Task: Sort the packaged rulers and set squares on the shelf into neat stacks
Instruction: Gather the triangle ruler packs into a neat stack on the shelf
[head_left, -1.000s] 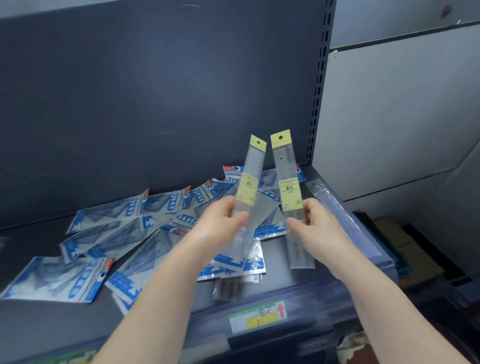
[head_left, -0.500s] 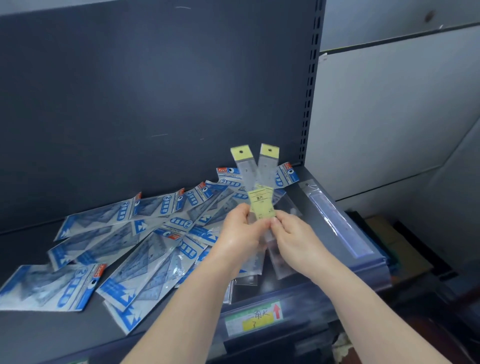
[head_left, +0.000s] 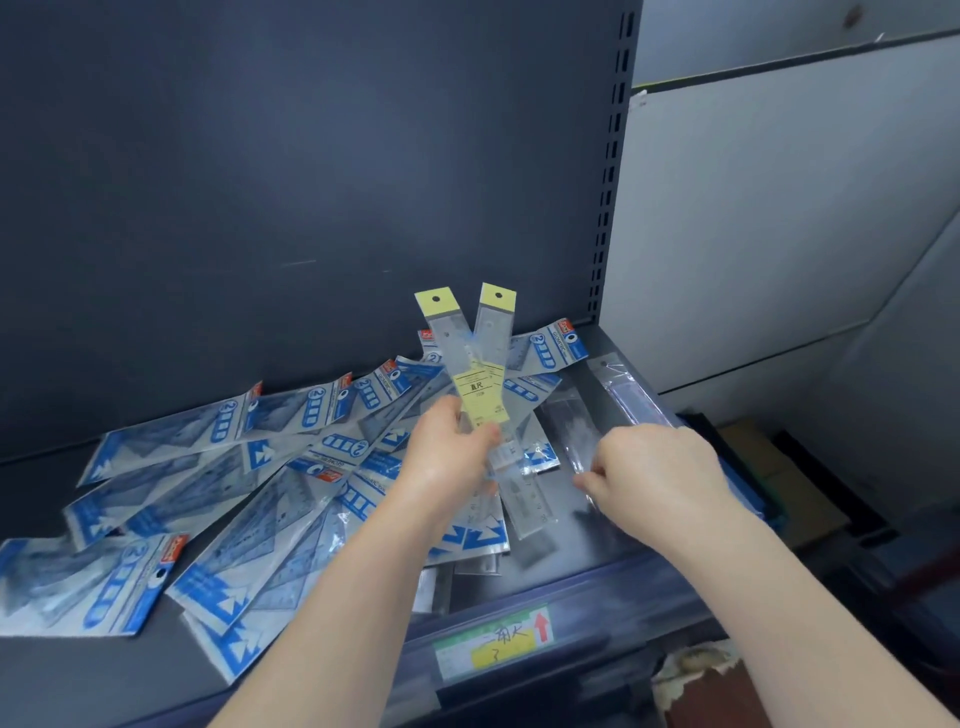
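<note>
"直尺" on ruler label (head_left: 479, 396); red arrow on shelf tag (head_left: 493, 642).

Dark grey shelf back panel (head_left: 311, 182), slotted upright (head_left: 613, 171) — pale wall (head_left: 779, 208) right.

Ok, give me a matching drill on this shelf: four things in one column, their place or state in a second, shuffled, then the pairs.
Things:
1. two yellow-tagged rulers
2. blue set square packs
3. clear ruler sleeve
4. price label

Place or state:
A. lying at the shelf's right end
B. stuck on the shelf's front edge
C. fanned in the left hand
D. scattered flat across the shelf

Pairs: 1-C, 2-D, 3-A, 4-B
</note>
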